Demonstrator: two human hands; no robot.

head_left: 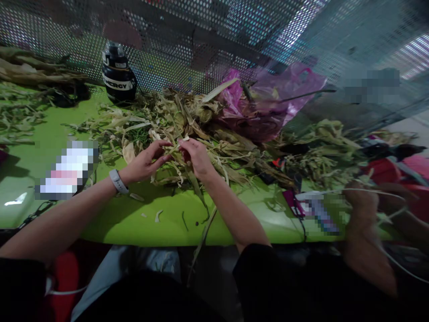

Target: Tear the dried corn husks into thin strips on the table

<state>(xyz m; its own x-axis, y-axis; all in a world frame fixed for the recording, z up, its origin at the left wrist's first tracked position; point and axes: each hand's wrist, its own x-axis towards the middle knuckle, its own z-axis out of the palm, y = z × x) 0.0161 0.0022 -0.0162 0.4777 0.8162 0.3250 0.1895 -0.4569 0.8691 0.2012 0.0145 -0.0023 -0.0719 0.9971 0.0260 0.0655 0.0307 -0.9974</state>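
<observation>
My right hand [198, 160] is closed, its thumb and fingers pinching a pale strip of dry corn husk [181, 144]. Just left of it, my left hand [149, 160], with a light wristband [118, 181], has thumb and forefinger apart around the strip's near end; no firm grip shows. Both hands are over a heap of dried husk strips and leaves [134, 123] on the green table [134, 219]. A long green-brown leaf [197, 191] hangs below my right hand. What lies inside its curled fingers is partly hidden.
A black bottle [118, 85] stands behind the heap, beside a pink plastic bag [271, 112]. A blurred-out phone-like screen [69, 170] lies at left. At right, another person's hands [363, 197] work near a cable and a second blurred device [323, 214]. Perforated metal mesh [174, 44] rises behind.
</observation>
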